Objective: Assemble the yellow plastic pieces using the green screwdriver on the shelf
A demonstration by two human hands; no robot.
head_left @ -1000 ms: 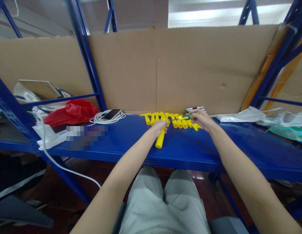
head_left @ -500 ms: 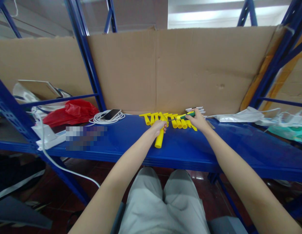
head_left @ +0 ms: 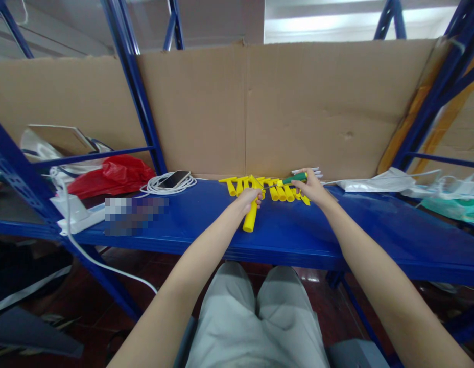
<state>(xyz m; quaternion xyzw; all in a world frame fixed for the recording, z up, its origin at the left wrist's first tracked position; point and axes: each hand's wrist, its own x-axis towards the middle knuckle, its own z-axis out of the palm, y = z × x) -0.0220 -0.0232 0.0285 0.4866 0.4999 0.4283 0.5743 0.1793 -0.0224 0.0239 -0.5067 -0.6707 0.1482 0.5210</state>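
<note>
My left hand (head_left: 251, 200) is wrapped round a yellow tube-shaped piece with a thin flat head (head_left: 250, 220), whose round end points toward me over the blue shelf. In my right hand (head_left: 309, 185) is a screwdriver (head_left: 293, 179) with a green and yellow handle. Its thin shaft points left and reaches the yellow piece beside my left fingers; the exact contact of the tip is too small to make out. Behind both hands lies a row of several similar yellow pieces (head_left: 282, 194), partly covered by the left hand.
A phone (head_left: 175, 179) rests on a coiled white cable (head_left: 155, 187) at the left, near a red plastic bag (head_left: 114, 176). White packaging (head_left: 377, 181) lies to the right. Cardboard (head_left: 298, 107) stands along the back of the blue shelf (head_left: 206, 220), between blue posts.
The screwdriver's handle has shifted slightly and turned in my right hand, showing more green. My left hand and the yellow piece stay almost still.
</note>
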